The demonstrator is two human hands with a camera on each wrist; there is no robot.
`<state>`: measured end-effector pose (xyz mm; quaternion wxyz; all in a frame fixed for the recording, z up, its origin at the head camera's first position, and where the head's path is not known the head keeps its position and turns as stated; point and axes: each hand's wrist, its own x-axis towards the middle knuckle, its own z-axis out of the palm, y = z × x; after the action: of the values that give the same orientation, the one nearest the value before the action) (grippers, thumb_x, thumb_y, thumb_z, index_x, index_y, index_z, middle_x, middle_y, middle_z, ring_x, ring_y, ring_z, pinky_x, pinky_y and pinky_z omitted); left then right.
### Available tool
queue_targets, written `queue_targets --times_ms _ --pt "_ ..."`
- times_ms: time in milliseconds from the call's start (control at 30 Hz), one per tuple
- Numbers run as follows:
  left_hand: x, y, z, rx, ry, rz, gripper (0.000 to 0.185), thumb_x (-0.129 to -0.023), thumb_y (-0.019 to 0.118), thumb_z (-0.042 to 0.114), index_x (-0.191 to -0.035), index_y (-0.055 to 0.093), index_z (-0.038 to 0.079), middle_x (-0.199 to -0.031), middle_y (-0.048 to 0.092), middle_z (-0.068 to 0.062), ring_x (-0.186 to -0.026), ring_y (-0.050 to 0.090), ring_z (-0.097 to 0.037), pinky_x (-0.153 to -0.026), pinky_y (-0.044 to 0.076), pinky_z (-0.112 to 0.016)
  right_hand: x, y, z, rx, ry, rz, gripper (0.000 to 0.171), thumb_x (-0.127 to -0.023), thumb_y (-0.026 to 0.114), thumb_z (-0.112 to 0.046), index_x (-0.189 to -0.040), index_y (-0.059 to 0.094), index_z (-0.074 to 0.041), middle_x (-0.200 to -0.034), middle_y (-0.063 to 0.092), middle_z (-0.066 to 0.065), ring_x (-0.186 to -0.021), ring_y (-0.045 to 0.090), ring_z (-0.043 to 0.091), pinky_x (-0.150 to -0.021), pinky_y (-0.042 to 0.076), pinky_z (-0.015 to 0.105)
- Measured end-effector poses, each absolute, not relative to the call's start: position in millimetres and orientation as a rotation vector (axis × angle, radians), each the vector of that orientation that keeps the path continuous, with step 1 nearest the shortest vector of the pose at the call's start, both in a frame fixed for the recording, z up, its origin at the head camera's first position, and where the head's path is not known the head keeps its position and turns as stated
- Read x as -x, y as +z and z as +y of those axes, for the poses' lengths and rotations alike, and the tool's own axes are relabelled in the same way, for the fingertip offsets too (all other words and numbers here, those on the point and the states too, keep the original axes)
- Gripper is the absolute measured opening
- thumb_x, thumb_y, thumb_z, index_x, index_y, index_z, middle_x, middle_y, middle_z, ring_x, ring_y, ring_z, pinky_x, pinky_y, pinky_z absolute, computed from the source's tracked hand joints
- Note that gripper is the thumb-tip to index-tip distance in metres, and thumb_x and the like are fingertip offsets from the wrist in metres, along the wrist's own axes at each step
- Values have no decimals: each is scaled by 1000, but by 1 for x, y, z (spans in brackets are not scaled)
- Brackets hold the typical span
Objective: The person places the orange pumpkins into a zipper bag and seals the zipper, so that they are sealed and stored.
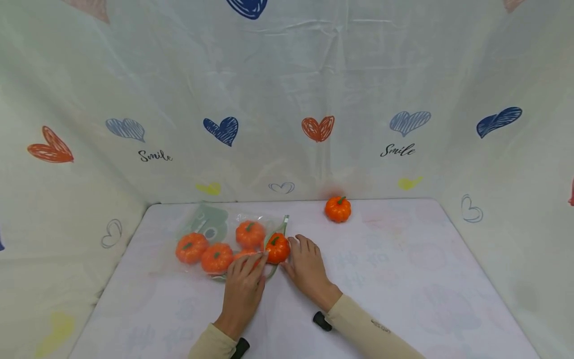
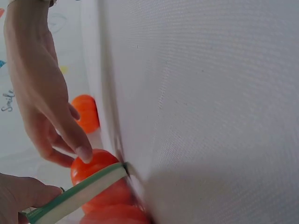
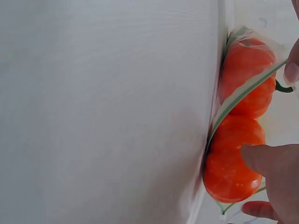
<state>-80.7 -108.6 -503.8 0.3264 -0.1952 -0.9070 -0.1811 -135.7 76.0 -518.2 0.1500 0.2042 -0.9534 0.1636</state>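
Note:
A clear plastic zip bag [image 1: 211, 214] with a green-edged mouth lies on the left of the table and holds several orange toy pumpkins, one of them a pumpkin [image 1: 217, 258] near its front. My left hand [image 1: 244, 286] pinches the bag's green edge [image 2: 79, 193] and lifts it up. Between my hands, one pumpkin [image 1: 277, 248] sits partly inside the mouth, green stem up. My right hand [image 1: 309, 267] holds that pumpkin from the right, its thumb [image 3: 264, 158] against the near side and fingers on the far side.
Another toy pumpkin [image 1: 338, 209] stands alone at the table's back edge, right of centre. A white cloth covers the table [image 1: 403, 279]. Behind it hangs a pale curtain [image 1: 278, 99] printed with hearts. Black wrist bands [image 1: 322, 321] show by both sleeves.

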Motion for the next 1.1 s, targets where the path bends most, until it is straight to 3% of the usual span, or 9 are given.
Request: queue_targets --times_ms 467,733,933,1100 --pt "85 -504 -108 552 -482 -2320 71 -58 97 -8 -125 77 2 -119 72 -10 -104 60 -32 -89 47 -48 154 -518 53 -512 437 -2757 63 -91 84 -36 -140 61 -5 -131 60 23 -122 59 42 -103 52 52" --pt "84 -504 -109 542 -486 -2319 73 -57 97 -9 -126 76 3 -120 72 -10 -105 61 -33 -89 47 -49 158 -519 41 -492 349 -2765 55 -93 79 -41 -133 63 -7 -126 58 22 -117 58 39 -101 51 50" --pt "83 -505 -108 544 -495 -2321 73 -57 97 -8 -126 76 2 -120 72 -10 -106 60 -33 -89 47 -48 157 -516 56 -495 391 -2734 44 -92 83 -30 -130 68 -12 -128 59 20 -119 58 38 -102 50 51" --pt "84 -505 -108 550 -498 -2321 74 -56 97 -9 -126 76 2 -120 72 -10 -105 60 -32 -89 47 -48 163 -507 82 -449 449 -2672 35 -95 80 -24 -125 71 -9 -129 58 19 -119 56 38 -106 46 53"
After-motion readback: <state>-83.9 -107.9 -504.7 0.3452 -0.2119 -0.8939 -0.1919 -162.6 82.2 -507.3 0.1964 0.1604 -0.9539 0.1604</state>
